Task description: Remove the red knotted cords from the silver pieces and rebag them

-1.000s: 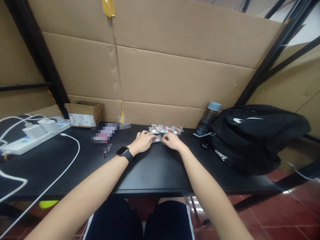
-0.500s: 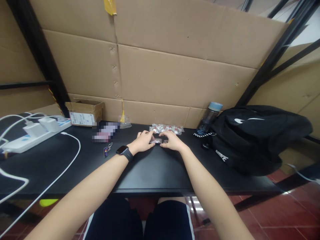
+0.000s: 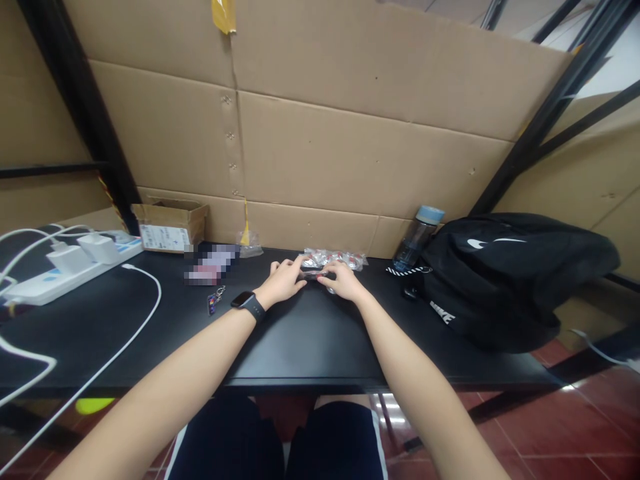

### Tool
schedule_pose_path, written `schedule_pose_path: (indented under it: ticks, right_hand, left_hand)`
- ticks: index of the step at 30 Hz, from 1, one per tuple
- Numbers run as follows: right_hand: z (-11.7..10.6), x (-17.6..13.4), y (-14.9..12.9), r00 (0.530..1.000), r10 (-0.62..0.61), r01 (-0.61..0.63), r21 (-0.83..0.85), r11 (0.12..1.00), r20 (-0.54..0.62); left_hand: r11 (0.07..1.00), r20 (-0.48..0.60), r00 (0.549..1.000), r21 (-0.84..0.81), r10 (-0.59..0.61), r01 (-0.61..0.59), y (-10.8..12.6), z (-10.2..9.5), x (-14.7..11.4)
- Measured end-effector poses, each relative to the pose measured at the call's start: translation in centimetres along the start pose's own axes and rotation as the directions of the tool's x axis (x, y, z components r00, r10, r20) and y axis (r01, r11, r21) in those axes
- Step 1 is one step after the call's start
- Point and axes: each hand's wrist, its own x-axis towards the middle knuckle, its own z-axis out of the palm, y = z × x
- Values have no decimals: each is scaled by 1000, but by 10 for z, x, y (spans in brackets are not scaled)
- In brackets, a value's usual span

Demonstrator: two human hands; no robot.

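A small clear plastic packet (image 3: 313,274) spans the gap between my two hands, just above or on the black tabletop. My left hand (image 3: 283,283), with a dark watch on its wrist, has its thumb and fingers bent around the packet's left end. At the right end, my right hand (image 3: 343,280) pinches it with curled fingers. What lies inside the packet is too small to make out. Right behind my fingers, a row of shiny clear packets with red bits (image 3: 333,257) rests against the cardboard.
To the left are a power strip (image 3: 70,270) with white cables, an open cardboard box (image 3: 170,227), a blurred flat item (image 3: 214,264) and a keychain (image 3: 214,301). A water bottle (image 3: 417,237) and black backpack (image 3: 510,287) stand at right. Cardboard (image 3: 310,153) walls the back.
The packet between my hands has tilted and now looks narrower, and has shifted up slightly. My right fingers have closed in on its right end. My left hand has barely moved.
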Motion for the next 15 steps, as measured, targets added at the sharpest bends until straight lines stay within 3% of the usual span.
schedule_pose_path:
  ticks: [15]
  right_hand:
    - [6, 4, 10, 994, 110, -110, 5, 994, -1]
  left_hand:
    - [988, -109, 982, 23, -152, 155, 3, 1, 2]
